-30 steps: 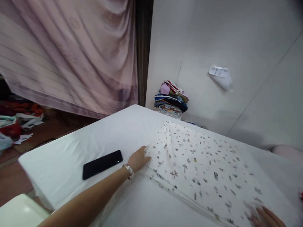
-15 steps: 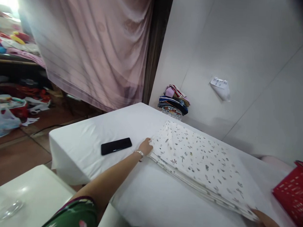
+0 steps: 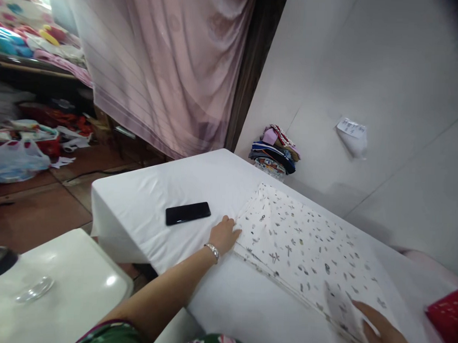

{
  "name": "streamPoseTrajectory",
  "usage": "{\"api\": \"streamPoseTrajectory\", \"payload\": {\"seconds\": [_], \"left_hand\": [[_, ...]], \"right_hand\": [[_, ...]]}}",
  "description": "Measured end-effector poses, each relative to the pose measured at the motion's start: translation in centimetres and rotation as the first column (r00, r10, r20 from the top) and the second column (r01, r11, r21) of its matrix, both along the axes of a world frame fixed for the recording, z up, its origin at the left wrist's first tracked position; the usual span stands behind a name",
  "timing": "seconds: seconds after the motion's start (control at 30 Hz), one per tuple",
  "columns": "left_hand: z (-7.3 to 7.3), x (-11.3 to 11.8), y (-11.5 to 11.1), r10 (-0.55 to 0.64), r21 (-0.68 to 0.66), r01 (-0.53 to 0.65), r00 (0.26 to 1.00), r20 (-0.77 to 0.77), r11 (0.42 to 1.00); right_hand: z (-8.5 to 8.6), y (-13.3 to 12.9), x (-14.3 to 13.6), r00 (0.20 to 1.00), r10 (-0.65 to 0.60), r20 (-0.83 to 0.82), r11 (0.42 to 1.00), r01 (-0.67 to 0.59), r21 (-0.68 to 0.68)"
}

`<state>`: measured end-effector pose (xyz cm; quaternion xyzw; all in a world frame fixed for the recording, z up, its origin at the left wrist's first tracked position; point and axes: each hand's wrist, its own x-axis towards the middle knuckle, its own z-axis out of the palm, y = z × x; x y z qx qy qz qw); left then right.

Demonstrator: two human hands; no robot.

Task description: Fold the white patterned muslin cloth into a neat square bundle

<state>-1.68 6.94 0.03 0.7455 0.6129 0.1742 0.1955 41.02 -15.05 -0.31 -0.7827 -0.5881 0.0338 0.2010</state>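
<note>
A folded white cloth with small dark and grey prints (image 3: 302, 239) lies on the white-covered table (image 3: 138, 198). My left hand (image 3: 224, 235), with a silver bracelet at the wrist, rests at the cloth's left corner, fingers apart on its edge. At the lower right, my right hand (image 3: 383, 332) grips the near right corner of the cloth, which is lifted and turned up, slightly blurred. A black phone (image 3: 188, 213) lies on the table to the left of my left hand.
A stack of folded fabrics (image 3: 275, 150) stands beyond the table by the wall. A red basket (image 3: 447, 319) is at the right edge. At lower left is a glossy pale surface (image 3: 79, 271) with a clear ring-like object (image 3: 35, 290). A pink curtain (image 3: 172, 64) hangs behind.
My right hand has moved left and lifted the cloth's near right corner, folding it up. My left hand has loosened and spread its fingers at the left corner. The view has shifted slightly.
</note>
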Motion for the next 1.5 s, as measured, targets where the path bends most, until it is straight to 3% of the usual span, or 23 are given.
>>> {"api": "streamPoseTrajectory", "payload": {"seconds": [0.07, 0.2, 0.3, 0.4, 0.5, 0.67, 0.73, 0.83, 0.9, 1.1, 1.27, 1.4, 1.5], "left_hand": [[0.0, 0.0, -0.1, -0.008, 0.028, 0.007, 1.0, 0.007, 1.0], [0.2, 0.0, -0.5, -0.051, 0.081, 0.047, 0.998, 0.043, 0.996], [0.0, -0.3, -0.4, -0.088, 0.118, 0.076, 0.991, 0.105, 0.99], [-0.4, -0.6, 0.2, -0.074, 0.099, 0.054, 0.975, 0.211, 0.994], [-0.6, -0.6, 0.7, -0.102, 0.079, 0.079, 0.926, 0.363, 0.994], [-0.4, -0.4, 1.1, -0.219, 0.093, 0.199, 0.843, 0.492, 0.976], [-0.3, -0.5, 1.4, -0.194, 0.095, 0.169, 0.854, 0.482, 0.981], [-0.1, -0.9, 1.7, -0.109, 0.081, 0.084, 0.91, 0.399, 0.993], [0.0, -1.1, 1.6, -0.071, 0.051, 0.057, 0.943, 0.325, 0.997], [0.2, -0.7, 0.6, -0.057, -0.022, 0.059, 0.996, 0.067, 0.998], [0.2, -0.4, 0.2, -0.125, -0.014, 0.125, 0.992, 0.0, 0.992], [0.2, -0.6, 0.3, -0.126, 0.011, 0.126, 0.992, 0.02, 0.992], [0.4, -0.7, 0.3, -0.104, -0.001, 0.105, 0.993, 0.05, 0.995]], "right_hand": [[1.5, 3.7, -6.7, 0.971, 0.118, -0.207, 0.99, -0.133, -0.056], [2.8, 10.7, -19.7, 0.812, 0.324, -0.485, 0.932, -0.363, 0.014], [2.8, 14.9, -26.0, 0.77, 0.45, -0.453, 0.884, -0.455, 0.104], [2.2, 17.7, -29.0, 0.784, 0.535, -0.316, 0.844, -0.514, 0.153], [1.2, 19.1, -30.1, 0.802, 0.503, -0.323, 0.864, -0.461, 0.202], [-0.3, 19.5, -29.4, 0.74, 0.371, -0.561, 0.927, -0.257, 0.274], [-0.4, 19.3, -28.8, 0.656, 0.264, -0.707, 0.963, -0.132, 0.236], [-0.3, 18.8, -28.0, 0.393, 0.136, -0.909, 0.982, 0.069, 0.176], [-0.1, 18.4, -27.7, 0.326, 0.14, -0.935, 0.978, 0.103, 0.182], [1.5, 17.8, -27.8, 0.517, 0.178, -0.837, 0.957, 0.106, 0.268], [2.8, 18.2, -28.4, 0.721, 0.279, -0.634, 0.934, -0.051, 0.353], [2.7, 18.6, -29.6, 0.725, 0.457, -0.516, 0.882, -0.291, 0.372], [2.2, 18.8, -30.3, 0.709, 0.508, -0.489, 0.859, -0.374, 0.351]]}}
